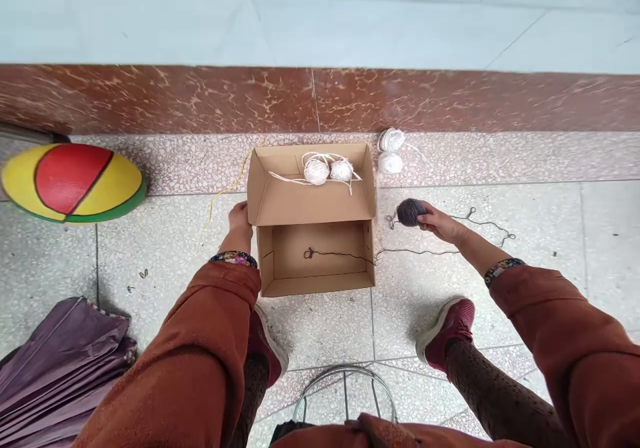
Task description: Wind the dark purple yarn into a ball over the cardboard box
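An open cardboard box [315, 286] stands on the floor in front of me, its lid [280, 201] folded back toward the wall. My left hand [240, 219] is closed on the left side of the box, near the lid's fold; its fingertips are partly hidden. To the right of the box, my right hand [436, 223] grips a dark grey ball of yarn [410, 213]. A loose dark strand [420, 251] trails over the floor and across the box's right edge, ending in a small tangle inside. Two white yarn balls [317, 171] lie in the lid.
Two more white yarn balls [391, 163] rest by the wall. A yellow strand [225, 191] lies left of the box. Farther left are a red, yellow and green ball-shaped object [75, 181] and a folded purple umbrella [65, 368]. A metal-framed stool [345, 370] is below me.
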`<state>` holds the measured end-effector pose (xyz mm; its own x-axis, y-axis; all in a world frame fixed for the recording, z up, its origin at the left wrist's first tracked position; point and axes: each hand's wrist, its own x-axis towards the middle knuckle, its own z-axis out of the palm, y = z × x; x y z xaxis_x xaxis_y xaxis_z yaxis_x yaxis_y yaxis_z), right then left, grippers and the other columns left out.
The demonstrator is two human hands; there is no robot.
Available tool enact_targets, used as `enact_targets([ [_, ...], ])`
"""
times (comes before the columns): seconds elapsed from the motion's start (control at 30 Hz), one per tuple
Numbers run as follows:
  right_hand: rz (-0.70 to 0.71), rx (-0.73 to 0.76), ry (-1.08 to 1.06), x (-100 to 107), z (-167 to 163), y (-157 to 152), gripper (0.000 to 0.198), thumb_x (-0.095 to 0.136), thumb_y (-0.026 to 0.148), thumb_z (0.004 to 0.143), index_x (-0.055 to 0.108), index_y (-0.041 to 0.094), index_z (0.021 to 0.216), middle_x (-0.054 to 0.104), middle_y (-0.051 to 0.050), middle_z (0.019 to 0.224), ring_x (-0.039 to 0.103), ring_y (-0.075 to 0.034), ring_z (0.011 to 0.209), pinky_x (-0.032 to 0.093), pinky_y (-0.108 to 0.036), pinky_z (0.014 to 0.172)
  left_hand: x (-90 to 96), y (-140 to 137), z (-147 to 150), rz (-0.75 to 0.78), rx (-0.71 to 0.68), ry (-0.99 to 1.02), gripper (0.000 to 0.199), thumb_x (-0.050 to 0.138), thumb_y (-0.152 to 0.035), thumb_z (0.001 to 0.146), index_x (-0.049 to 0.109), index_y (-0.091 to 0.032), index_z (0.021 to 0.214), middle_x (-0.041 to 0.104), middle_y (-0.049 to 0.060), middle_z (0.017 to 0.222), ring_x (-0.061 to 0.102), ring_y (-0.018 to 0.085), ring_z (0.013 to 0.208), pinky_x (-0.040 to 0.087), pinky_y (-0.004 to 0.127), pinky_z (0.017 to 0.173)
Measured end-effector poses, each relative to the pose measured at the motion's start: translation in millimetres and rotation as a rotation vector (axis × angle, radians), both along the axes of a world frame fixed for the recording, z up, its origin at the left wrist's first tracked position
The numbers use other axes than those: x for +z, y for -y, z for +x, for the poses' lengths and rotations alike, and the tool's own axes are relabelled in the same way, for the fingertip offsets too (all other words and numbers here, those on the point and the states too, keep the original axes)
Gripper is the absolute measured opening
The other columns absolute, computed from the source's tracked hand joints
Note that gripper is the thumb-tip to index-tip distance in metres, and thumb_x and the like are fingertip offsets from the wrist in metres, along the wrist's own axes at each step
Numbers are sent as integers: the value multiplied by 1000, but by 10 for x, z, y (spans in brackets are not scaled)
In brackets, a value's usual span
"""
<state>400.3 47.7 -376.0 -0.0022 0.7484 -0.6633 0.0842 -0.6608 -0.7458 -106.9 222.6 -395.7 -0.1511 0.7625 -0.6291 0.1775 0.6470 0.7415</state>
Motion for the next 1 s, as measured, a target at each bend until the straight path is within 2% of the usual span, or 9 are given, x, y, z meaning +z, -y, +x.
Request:
enact_targets([
  [0.1, 75, 92, -30, 582, -34, 141, 60, 68, 45, 74, 58, 25, 130, 69, -6, 109, 64, -22, 87, 53, -35, 71, 318, 95, 248, 151, 199, -193, 32, 40, -23, 92, 51, -16, 122, 63, 8, 103, 59, 20, 105, 49, 33, 90],
  [0.2, 236, 195, -46, 1142, -319, 101, 61, 72, 47, 75, 58, 24, 130, 68, -8, 122, 64, -28, 110, 52, -45, 95, 886, 442, 739, 341, 223, -212, 27, 47, -27, 91, 55, -20, 117, 61, 9, 117, 56, 21, 116, 48, 31, 96],
  [0.37, 500, 346, 124, 1995, -929, 94, 67, 78, 45, 74, 54, 19, 131, 64, -13, 124, 61, -30, 114, 47, -51, 105, 2020, 1305, 1607, 196, -546, 619, 56, 77, -36, 80, 59, -26, 132, 61, 10, 131, 63, 24, 108, 53, 36, 90],
  [0.43, 594, 367, 181, 2301, -1144, 187, 68, 80, 45, 74, 54, 18, 130, 61, -14, 126, 60, -30, 116, 46, -50, 107, 2400, 1613, 1710, 183, -581, 776, 73, 86, -30, 71, 55, -28, 138, 61, 9, 133, 63, 24, 111, 52, 36, 92],
  [0.57, 648, 310, -6, 2746, -1548, 492, 84, 75, 69, 74, 47, 22, 138, 57, -15, 135, 57, -29, 124, 45, -48, 109, 2986, 2095, 1506, 115, -381, 891, 70, 85, -33, 71, 54, -29, 134, 66, 8, 125, 69, 21, 98, 55, 33, 79],
  [0.67, 610, 240, -260, 2916, -1896, 826, 86, 37, 90, 84, 47, 23, 138, 62, -14, 127, 61, -26, 117, 50, -44, 100, 3335, 2367, 1231, 47, -324, 1015, 57, 75, -43, 79, 56, -23, 129, 72, 11, 116, 73, 25, 96, 56, 32, 72],
  [0.77, 466, 355, -342, 3039, -2216, 1271, 81, 25, 87, 90, 61, 21, 120, 66, -7, 87, 63, -20, 76, 55, -37, 74, 3615, 2580, 962, 38, -265, 1057, 47, 67, -46, 83, 60, -19, 121, 74, 13, 112, 73, 28, 104, 57, 34, 76],
  [0.83, 473, 228, -243, 3159, -2348, 1588, 59, 41, 77, 94, 63, 25, 114, 56, 1, 71, 51, -16, 59, 49, -30, 60, 3750, 2706, 796, 61, -231, 1052, 44, 66, -44, 82, 61, -18, 118, 74, 13, 111, 72, 28, 106, 57, 34, 77],
  [1.0, 705, 194, 54, 3694, -2432, 2127, 33, 61, 56, 93, 69, 24, 88, 63, -2, 80, 57, -19, 76, 48, -32, 73, 3926, 3065, 535, 143, -225, 919, 44, 75, -31, 74, 63, -19, 114, 72, 6, 104, 70, 18, 86, 57, 30, 71],
])
